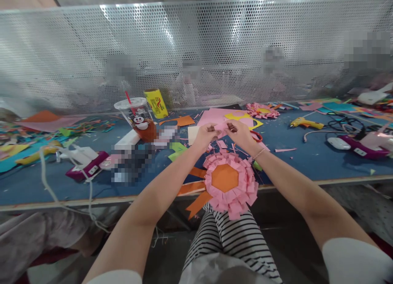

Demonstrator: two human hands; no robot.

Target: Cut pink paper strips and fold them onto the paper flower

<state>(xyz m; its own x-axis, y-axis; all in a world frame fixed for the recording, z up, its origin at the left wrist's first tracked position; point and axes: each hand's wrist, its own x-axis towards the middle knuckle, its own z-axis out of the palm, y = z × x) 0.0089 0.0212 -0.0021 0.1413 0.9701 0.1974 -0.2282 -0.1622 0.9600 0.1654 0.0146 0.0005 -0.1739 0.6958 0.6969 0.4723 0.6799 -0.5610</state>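
Note:
Between my two hands is a small piece of pink paper (221,129), held up over the table. My left hand (206,136) pinches its left side, and my right hand (240,133) has closed fingers on its right side. Below them a paper rosette (225,178) overhangs the table's front edge, with pink fringed petals, an orange centre and orange ribbon tails (198,204) to the left. Red-handled scissors (256,136) lie partly hidden by my right hand. Pink paper scraps (221,145) are scattered under my hands.
A cup of brown drink (143,124) with a red straw stands left, near a yellow box (156,104). Yellow glue guns lie at right (307,123) and far left (38,153). Purple power strips (364,148) trail cords. A perforated metal screen (215,42) closes the back.

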